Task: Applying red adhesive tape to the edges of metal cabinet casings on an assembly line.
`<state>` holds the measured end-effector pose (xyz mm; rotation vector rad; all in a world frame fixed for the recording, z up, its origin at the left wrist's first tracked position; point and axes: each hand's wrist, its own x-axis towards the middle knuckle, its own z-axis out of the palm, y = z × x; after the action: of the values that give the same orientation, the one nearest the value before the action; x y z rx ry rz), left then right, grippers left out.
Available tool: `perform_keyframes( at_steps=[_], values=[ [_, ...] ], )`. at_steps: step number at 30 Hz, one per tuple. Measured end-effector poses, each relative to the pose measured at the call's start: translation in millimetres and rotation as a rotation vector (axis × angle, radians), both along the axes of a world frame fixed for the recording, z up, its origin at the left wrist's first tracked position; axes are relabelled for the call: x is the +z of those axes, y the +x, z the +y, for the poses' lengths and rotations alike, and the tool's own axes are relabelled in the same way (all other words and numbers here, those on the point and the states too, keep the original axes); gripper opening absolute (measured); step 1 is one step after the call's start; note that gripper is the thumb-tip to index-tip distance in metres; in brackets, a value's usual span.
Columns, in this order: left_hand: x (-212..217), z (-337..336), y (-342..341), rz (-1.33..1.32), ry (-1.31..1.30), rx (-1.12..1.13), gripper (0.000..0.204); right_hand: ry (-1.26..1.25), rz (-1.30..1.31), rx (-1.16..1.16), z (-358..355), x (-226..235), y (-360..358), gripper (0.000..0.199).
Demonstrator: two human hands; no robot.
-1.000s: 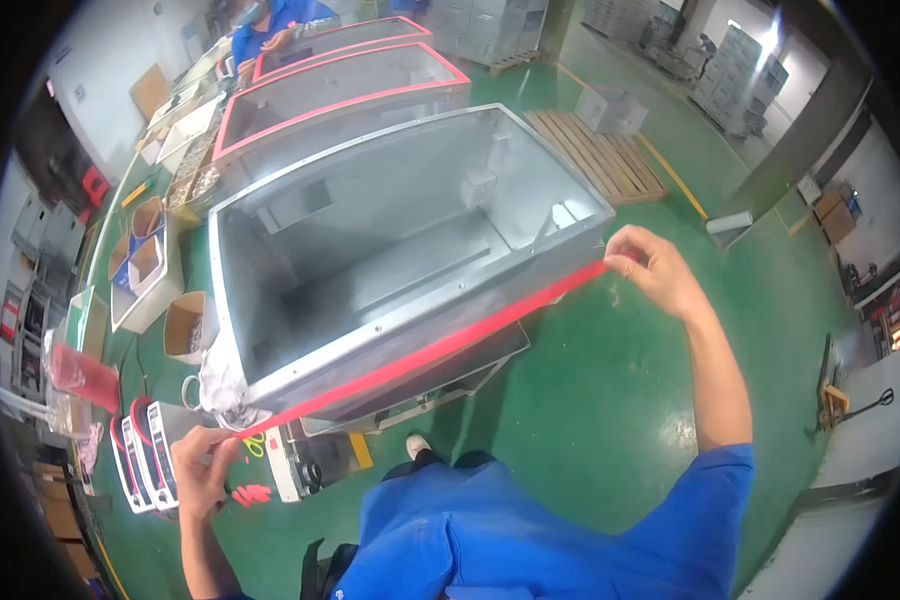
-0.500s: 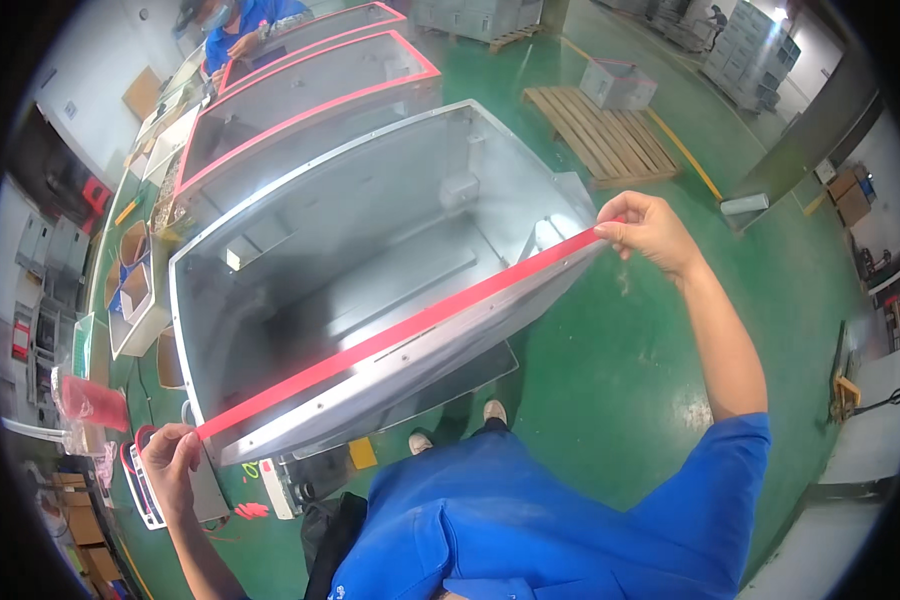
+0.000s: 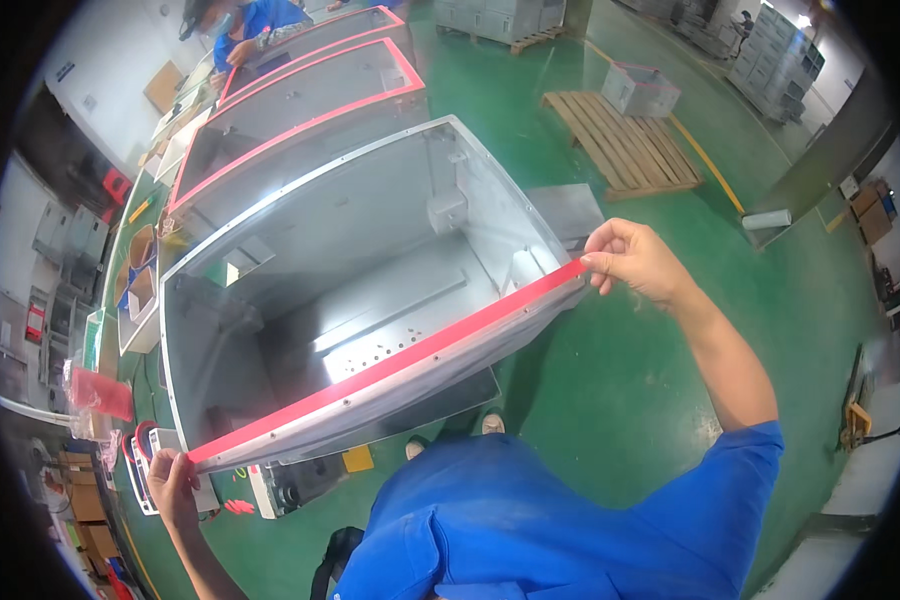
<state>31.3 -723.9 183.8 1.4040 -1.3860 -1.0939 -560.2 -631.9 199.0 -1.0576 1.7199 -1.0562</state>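
Note:
A red tape strip [image 3: 400, 366] runs straight between my two hands along the near rim of a large open grey metal box [image 3: 300, 215]. My left hand [image 3: 173, 482] pinches the strip's left end at the box's near left corner. At the near right corner, my right hand [image 3: 632, 262] grips the other end between thumb and fingers. The strip lies over or very close to the rim; whether it is stuck down I cannot tell. Small holes dot the box's front flange, and a row of holes shows on its inner floor.
Behind stand further boxes with red-edged rims [image 3: 300, 130], where a person in blue [image 3: 260, 25] works. Parts bins [image 3: 140, 300] line the left side. A wooden pallet [image 3: 625, 145] carries a grey box [image 3: 640, 90] at the right. A red roll in clear wrap [image 3: 100, 392] sits at left.
The tape strip has come down and back onto the near rim. My right hand has moved slightly left and lower in the view; both hands keep their hold.

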Motion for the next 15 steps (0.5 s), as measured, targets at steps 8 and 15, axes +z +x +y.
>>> perform_keyframes(
  at_steps=[8,15],
  values=[
    [-1.4,9.0,2.1,-0.008,0.036,0.086,0.008,0.012,0.039,0.105,-4.7,-2.0,-10.2,0.013],
    [-7.9,11.6,10.2,0.030,0.052,0.113,0.009,0.045,0.039,0.092,-3.6,-4.8,-10.7,0.014]
  ],
)
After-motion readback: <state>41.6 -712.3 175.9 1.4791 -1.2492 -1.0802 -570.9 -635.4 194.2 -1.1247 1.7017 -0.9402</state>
